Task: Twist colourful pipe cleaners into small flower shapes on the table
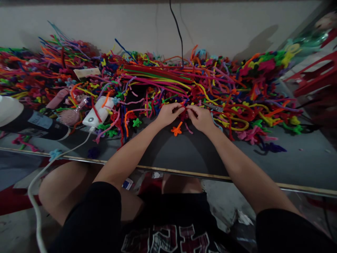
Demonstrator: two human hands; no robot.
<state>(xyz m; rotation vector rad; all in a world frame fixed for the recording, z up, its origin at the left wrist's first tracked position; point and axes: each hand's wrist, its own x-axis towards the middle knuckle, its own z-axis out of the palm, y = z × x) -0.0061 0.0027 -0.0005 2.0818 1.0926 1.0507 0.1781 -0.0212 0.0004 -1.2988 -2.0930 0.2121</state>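
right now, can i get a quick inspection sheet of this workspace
surface: dark grey table with a pale front edge
job's things: red pipe cleaner piece pinched between both hands; orange flower shape lying just below them
clutter: big heap of coloured pipe cleaners; pink hairbrush; white power bank
fingers: left hand and right hand meet at the red piece
cables: white cable from the power bank; black cable down the wall
surroundings: pale wall; red chair at right
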